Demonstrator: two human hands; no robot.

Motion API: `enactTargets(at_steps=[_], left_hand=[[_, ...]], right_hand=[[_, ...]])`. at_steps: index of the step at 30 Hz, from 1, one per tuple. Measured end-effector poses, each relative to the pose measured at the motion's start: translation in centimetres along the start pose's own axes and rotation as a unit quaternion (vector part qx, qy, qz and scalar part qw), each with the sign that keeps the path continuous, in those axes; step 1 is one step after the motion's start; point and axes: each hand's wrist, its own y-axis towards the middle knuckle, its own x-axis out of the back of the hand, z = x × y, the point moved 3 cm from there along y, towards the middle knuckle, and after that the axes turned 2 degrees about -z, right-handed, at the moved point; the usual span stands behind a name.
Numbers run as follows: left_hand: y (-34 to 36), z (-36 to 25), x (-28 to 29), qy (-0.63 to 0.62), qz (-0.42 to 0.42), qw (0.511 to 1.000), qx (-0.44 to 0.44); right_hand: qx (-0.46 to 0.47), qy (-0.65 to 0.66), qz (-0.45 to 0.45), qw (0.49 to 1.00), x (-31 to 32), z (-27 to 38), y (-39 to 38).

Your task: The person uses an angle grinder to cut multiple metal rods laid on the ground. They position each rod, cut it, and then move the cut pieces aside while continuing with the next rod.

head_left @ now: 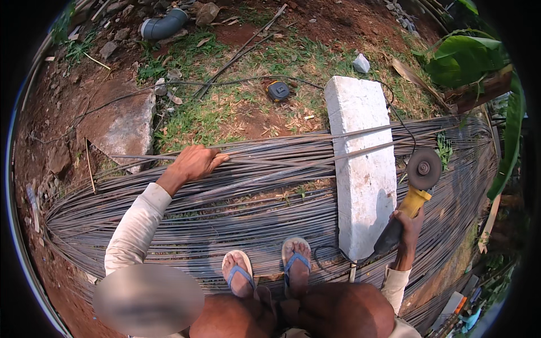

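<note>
Steel rods [270,156] first: long bundle running L–R across the ground; a couple of the upper ones cross on top of the white block [363,191]. My L hand [194,164] is on the upper rods, L of the block, fingers curled over & gripping, thumb lying along them; tips hidden, so can't tell how many rods are in the grasp.

Angle grinder [416,204] is off to the R of the block, disc pointing away from me. My R hand [411,224] has its fingers wrapped round the body just behind the yellow head. Disc looks clear of the rods over the block; can't tell if it's spinning.

Step in hand, IMO: L steadying/sorting rods while R keeps the tool aside, i.e. no cut underway. Next move calls for a firm L hold, rods settled on the block, & disc kept well away from L fingers, the black cord [225,84] and my sandalled feet [240,274], which are near the block w/ bare toes.

Further out: tape measure [278,90] on the grass, concrete slab [131,121] far L, grey pipe elbow [164,25] up top.
</note>
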Motion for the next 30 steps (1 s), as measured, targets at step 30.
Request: enactTargets(at_steps=[30], left_hand=[[9.4, 11.2, -3.5, 0.087, -0.132, 0.987, 0.01]], right_hand=[[-0.01, 0.009, -0.013, 1.0, 3.3, -2.9, 0.8]])
